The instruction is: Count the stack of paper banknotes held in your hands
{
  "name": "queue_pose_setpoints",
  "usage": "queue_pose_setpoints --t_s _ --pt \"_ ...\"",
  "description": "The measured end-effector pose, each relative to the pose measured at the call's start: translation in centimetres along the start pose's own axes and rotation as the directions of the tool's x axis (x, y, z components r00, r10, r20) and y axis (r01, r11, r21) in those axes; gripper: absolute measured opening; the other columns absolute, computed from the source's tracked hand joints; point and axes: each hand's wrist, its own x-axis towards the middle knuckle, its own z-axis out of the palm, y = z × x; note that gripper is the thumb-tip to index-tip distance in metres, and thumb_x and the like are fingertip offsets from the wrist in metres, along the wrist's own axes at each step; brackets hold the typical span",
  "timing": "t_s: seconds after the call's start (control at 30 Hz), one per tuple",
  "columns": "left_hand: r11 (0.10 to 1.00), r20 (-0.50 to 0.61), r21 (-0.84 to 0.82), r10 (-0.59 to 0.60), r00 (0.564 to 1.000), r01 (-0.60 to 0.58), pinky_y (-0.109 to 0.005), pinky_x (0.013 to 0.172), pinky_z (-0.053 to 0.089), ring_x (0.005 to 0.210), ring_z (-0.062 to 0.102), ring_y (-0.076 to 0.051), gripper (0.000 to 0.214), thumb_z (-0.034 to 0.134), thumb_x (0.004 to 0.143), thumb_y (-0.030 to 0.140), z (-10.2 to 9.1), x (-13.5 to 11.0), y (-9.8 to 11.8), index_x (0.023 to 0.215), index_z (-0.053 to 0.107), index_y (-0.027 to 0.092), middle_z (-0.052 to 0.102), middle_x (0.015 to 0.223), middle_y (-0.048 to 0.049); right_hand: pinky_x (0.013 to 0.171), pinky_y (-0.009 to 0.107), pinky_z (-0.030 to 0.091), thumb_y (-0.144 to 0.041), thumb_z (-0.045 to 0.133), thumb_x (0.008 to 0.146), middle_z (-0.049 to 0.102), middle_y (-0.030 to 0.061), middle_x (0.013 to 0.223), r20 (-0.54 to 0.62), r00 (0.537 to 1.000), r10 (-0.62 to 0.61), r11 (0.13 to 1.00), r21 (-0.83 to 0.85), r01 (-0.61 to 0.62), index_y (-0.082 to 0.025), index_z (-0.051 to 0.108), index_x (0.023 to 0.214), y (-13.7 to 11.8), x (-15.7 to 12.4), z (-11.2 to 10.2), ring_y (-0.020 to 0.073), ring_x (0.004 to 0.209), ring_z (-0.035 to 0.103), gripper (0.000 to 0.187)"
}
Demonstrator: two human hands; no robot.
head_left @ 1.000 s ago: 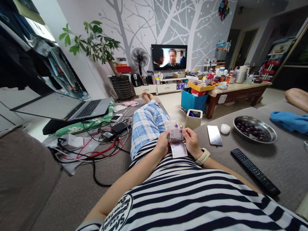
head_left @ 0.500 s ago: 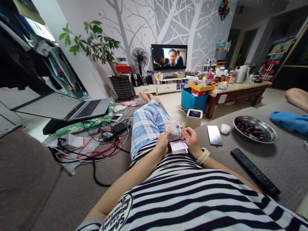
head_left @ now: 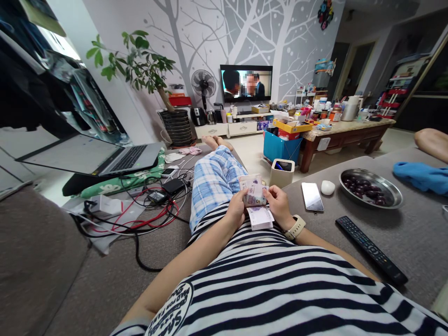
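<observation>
Over my lap, my left hand (head_left: 237, 208) is closed on the left side of a small stack of banknotes (head_left: 255, 195). A purple-grey note marked 5 faces me, with pinkish notes showing behind it. The fingers of my right hand (head_left: 279, 204) pinch the right edge of the front note, which looks curved. Below the stack, paler ends of notes (head_left: 261, 217) fold down toward my striped shirt. How many notes there are I cannot tell. A light watch band (head_left: 295, 227) circles my right wrist.
To my right on the sofa lie a phone (head_left: 312, 196), a white mouse (head_left: 328, 187), a remote control (head_left: 371, 249) and a steel bowl (head_left: 399, 201) of dark round fruit. Tangled cables (head_left: 164, 210) and a laptop (head_left: 126, 158) are on the left. A small bin (head_left: 282, 175) stands ahead.
The front note has bent downward and toward me between my hands. My right hand has shifted slightly onto its edge, and more of the pale ends shows below.
</observation>
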Motion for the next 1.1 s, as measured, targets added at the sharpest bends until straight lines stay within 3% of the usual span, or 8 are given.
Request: queue_pose_setpoints --t_s 0.5,0.77,1.1 --pt "0.999 0.015 0.033 0.010 1.000 -0.011 -0.040 0.091 0.062 0.093 0.078 -0.028 0.010 0.067 0.081 0.020 0.48 -0.84 0.47 0.087 0.072 0.014 0.080 0.084 -0.0099 0.058 0.031 0.038 -0.074 0.060 0.089 0.054 -0.0003 0.063 0.049 0.998 -0.036 0.998 0.047 0.033 -0.023 0.061 0.074 -0.98 -0.27 -0.23 0.0174 0.061 0.045 0.053" --pt "0.999 0.032 0.043 0.015 0.999 -0.016 -0.043 0.090 0.063 0.092 0.078 -0.029 0.018 0.071 0.080 0.023 0.15 -0.60 0.30 0.096 0.073 0.015 0.081 0.086 -0.0089 0.057 0.031 0.040 -0.073 0.058 0.090 0.054 -0.0001 0.064 0.058 0.997 -0.042 0.999 0.031 0.040 -0.023 0.062 0.074 -0.94 -0.31 -0.25 0.0175 0.061 0.046 0.052" --pt "0.997 0.036 0.069 0.030 0.999 -0.033 -0.040 0.090 0.062 0.094 0.077 -0.028 0.009 0.071 0.079 0.023 0.12 -0.71 0.26 0.084 0.071 0.016 0.080 0.085 -0.0094 0.057 0.031 0.040 -0.071 0.061 0.089 0.055 -0.0007 0.065 0.042 0.998 -0.039 0.996 0.076 0.036 -0.023 0.064 0.081 -0.88 -0.39 -0.15 0.0165 0.059 0.046 0.049"
